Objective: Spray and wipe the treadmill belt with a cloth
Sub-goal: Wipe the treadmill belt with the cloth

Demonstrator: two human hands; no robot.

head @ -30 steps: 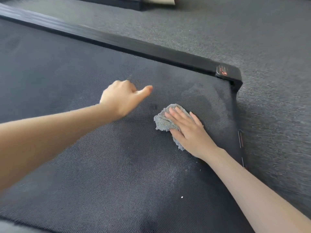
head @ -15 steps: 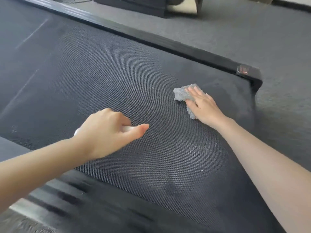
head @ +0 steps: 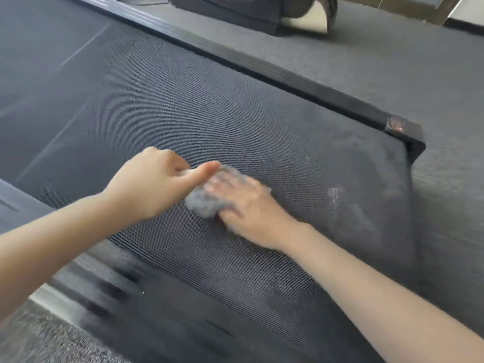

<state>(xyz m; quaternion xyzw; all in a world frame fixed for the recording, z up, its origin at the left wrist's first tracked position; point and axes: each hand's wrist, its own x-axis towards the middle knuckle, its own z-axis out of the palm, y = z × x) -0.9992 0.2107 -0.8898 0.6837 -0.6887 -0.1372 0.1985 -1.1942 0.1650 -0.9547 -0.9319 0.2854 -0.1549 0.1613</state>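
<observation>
The dark woven treadmill belt (head: 183, 100) fills the head view. A grey fluffy cloth (head: 201, 203) lies bunched on it near the middle. My right hand (head: 248, 205) presses flat on the cloth with straight fingers, blurred by motion. My left hand (head: 154, 184) hovers just left of the cloth, its fingers curled round a small white object (head: 184, 172) that is mostly hidden in the fist, thumb pointing right. Pale damp patches (head: 337, 195) show on the belt to the right of my hands.
A black side rail (head: 288, 79) runs along the belt's far edge and ends in a corner cap (head: 403, 129). The near side rail (head: 117, 284) crosses the lower left. Grey carpet (head: 392, 61) surrounds the treadmill, with a dark base of other equipment (head: 248, 9) at the top.
My right hand has slid the cloth left across the belt, away from the corner cap. My left hand has come up beside it. The view has shifted left, showing the near rail.
</observation>
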